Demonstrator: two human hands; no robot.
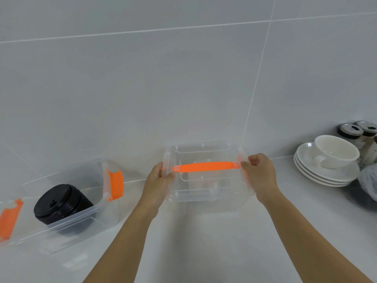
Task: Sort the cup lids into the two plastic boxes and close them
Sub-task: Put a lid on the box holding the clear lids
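A clear plastic box with its lid on and an orange handle across the top stands on the counter against the wall. My left hand grips its left side at the latch, and my right hand grips its right side at the latch. I cannot tell what lies inside it. To the left, a second clear box stands without a lid, its orange latch flipped up, with a stack of black cup lids lying tilted inside.
At the right, a white cup sits on stacked white saucers. Behind them stand jars with dark perforated tops. A grey mesh-like object is at the right edge. A tiled wall rises directly behind the boxes.
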